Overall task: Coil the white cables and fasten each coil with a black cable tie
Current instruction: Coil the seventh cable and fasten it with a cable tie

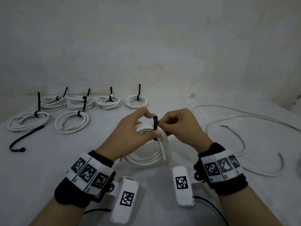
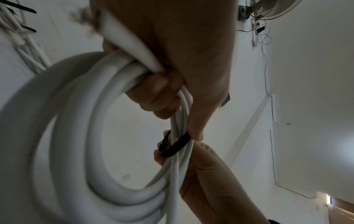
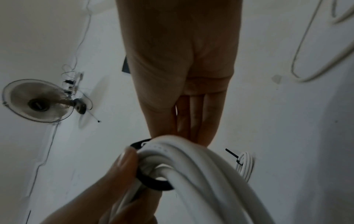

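On the pale grey counter (image 1: 48, 160), six finished white cable coils (image 1: 71, 122) lie along the far left, out of our way. We hold the current coil of thick white cable (image 1: 146, 158) raised at its far side so the black plastic cable tie (image 1: 155, 128) can pass around the bundled strands. Our left hand (image 1: 130, 136) curls round the bundle, thumb pressing the tie. Our right hand (image 1: 180, 128) pinches the tie's upper end, fingers closed tight.
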{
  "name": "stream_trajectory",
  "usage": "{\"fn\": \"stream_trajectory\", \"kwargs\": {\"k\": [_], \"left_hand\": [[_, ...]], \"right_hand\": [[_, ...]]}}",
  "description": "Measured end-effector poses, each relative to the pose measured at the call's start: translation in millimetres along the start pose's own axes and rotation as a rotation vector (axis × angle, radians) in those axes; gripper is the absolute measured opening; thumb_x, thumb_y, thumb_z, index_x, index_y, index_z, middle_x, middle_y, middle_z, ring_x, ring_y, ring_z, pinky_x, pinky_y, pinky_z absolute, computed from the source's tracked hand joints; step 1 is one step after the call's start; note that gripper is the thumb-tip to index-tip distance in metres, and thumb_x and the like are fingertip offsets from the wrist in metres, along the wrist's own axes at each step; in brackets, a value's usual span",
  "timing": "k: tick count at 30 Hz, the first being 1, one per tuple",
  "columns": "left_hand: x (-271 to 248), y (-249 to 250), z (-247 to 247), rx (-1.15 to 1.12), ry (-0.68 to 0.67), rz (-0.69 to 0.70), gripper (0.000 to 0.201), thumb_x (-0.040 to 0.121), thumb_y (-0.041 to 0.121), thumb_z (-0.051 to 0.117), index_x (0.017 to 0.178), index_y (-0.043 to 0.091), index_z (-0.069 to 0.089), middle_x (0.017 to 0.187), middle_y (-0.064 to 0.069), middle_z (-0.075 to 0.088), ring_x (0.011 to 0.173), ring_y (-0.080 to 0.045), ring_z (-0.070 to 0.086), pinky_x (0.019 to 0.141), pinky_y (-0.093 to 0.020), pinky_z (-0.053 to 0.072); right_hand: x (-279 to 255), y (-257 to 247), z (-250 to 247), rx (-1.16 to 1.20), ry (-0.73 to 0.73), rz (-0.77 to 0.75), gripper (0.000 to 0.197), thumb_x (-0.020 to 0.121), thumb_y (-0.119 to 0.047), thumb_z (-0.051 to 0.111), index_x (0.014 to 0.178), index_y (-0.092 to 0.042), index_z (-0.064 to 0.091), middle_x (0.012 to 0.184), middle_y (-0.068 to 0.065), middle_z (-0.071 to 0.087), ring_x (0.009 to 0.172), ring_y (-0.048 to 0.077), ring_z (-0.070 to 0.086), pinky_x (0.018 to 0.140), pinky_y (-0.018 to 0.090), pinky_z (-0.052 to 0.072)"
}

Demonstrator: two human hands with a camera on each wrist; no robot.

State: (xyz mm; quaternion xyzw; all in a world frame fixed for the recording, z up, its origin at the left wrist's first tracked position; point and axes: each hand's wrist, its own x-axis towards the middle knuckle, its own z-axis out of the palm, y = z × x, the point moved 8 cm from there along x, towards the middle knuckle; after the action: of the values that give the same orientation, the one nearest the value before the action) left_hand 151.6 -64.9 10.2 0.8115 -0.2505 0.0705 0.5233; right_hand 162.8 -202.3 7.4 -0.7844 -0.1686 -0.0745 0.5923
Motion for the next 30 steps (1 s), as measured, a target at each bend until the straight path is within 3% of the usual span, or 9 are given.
{"fn": "stream_trajectory", "kwargs": {"k": [3, 6, 9, 12, 16, 21, 24, 27, 30], "left_hand": [[-0.5, 2.4, -1.9, 0.028, 0.019, 0.013, 0.03, 0.077, 0.029, 0.075, 0.097, 0.023, 0.053, 0.075, 0.019, 0.07, 0.053, -0.008, 0.056, 0.054, -0.014, 0.04], [-1.1, 4.4, -1.6, 0.046, 0.019, 0.017, 0.03, 0.077, 0.026, 0.076, 0.095, 0.022, 0.052, 0.071, 0.025, 0.068, 0.048, -0.003, 0.051, 0.053, -0.012, 0.038], [-1.7, 4.2, -1.5, 0.079, 0.013, 0.016, 0.029, 0.077, 0.029, 0.076, 0.094, 0.028, 0.052, 0.072, 0.014, 0.07, 0.048, -0.002, 0.05, 0.054, -0.012, 0.039], [-2.9, 5.7, -1.4, 0.076, 0.01, 0.019, 0.03, 0.077, 0.028, 0.076, 0.093, 0.029, 0.051, 0.073, 0.015, 0.07, 0.052, -0.004, 0.055, 0.055, -0.012, 0.042], [-0.9, 3.4, -1.3, 0.043, -0.004, 0.0, 0.034, 0.076, 0.027, 0.078, 0.096, 0.026, 0.05, 0.07, 0.011, 0.071, 0.058, -0.008, 0.063, 0.06, -0.017, 0.048], [-0.7, 2.6, -4.8, -0.081, 0.03, 0.006, 0.038, 0.073, 0.023, 0.079, 0.098, 0.015, 0.052, 0.072, -0.003, 0.073, 0.066, -0.016, 0.07, 0.067, -0.031, 0.055], [-1.4, 6.7, -2.9, -0.104, 0.033, 0.023, 0.042, 0.069, 0.031, 0.078, 0.1, 0.017, 0.054, 0.07, -0.007, 0.072, 0.059, -0.015, 0.067, 0.057, -0.027, 0.052], [-1.7, 10.4, -0.8, -0.165, 0.032, 0.018, 0.042, 0.068, 0.031, 0.075, 0.1, 0.014, 0.053, 0.058, -0.004, 0.067, 0.039, -0.004, 0.049, 0.044, -0.013, 0.037], [-0.8, 9.2, 0.4, -0.256, 0.017, -0.006, 0.036, 0.068, 0.031, 0.071, 0.096, 0.018, 0.051, 0.045, 0.004, 0.054, 0.032, -0.005, 0.037, 0.038, -0.016, 0.031]], "right_hand": [[1.0, -3.5, -2.0, -0.048, 0.043, -0.036, 0.007, 0.082, 0.001, 0.069, 0.075, 0.002, 0.071, 0.061, 0.008, 0.07, 0.055, 0.019, 0.069, 0.056, 0.023, 0.054], [0.1, -3.6, 0.4, -0.035, 0.017, -0.029, 0.009, 0.083, 0.001, 0.067, 0.075, 0.001, 0.071, 0.059, 0.004, 0.069, 0.055, 0.017, 0.069, 0.055, 0.02, 0.053], [1.0, -1.4, 1.7, -0.015, 0.029, -0.019, 0.01, 0.084, 0.0, 0.066, 0.075, 0.003, 0.07, 0.061, 0.007, 0.069, 0.055, 0.019, 0.068, 0.057, 0.024, 0.055], [1.3, -1.6, 2.7, 0.023, 0.05, -0.034, 0.011, 0.086, -0.002, 0.066, 0.077, 0.002, 0.071, 0.059, 0.004, 0.068, 0.054, 0.015, 0.066, 0.058, 0.023, 0.054], [1.5, -1.9, 3.2, 0.014, 0.069, -0.047, 0.011, 0.086, -0.004, 0.066, 0.081, 0.003, 0.073, 0.064, 0.008, 0.07, 0.058, 0.015, 0.067, 0.059, 0.021, 0.054], [2.7, 5.7, 5.5, 0.071, 0.003, 0.061, 0.012, 0.09, -0.007, 0.063, 0.091, 0.001, 0.07, 0.077, 0.015, 0.072, 0.068, 0.025, 0.069, 0.066, 0.031, 0.058], [-0.8, 18.9, 15.1, 0.281, -0.109, 0.249, 0.014, 0.092, -0.011, 0.058, 0.094, -0.002, 0.068, 0.072, 0.008, 0.07, 0.063, 0.017, 0.067, 0.064, 0.029, 0.057], [-6.2, 25.9, 26.9, 0.565, -0.185, 0.392, 0.016, 0.093, -0.007, 0.049, 0.092, -0.004, 0.065, 0.069, 0.008, 0.069, 0.059, 0.016, 0.067, 0.059, 0.026, 0.057], [-6.3, 28.1, 32.4, 0.674, -0.197, 0.411, 0.018, 0.095, 0.0, 0.043, 0.096, -0.003, 0.061, 0.067, 0.007, 0.068, 0.059, 0.014, 0.066, 0.055, 0.022, 0.053]]}}
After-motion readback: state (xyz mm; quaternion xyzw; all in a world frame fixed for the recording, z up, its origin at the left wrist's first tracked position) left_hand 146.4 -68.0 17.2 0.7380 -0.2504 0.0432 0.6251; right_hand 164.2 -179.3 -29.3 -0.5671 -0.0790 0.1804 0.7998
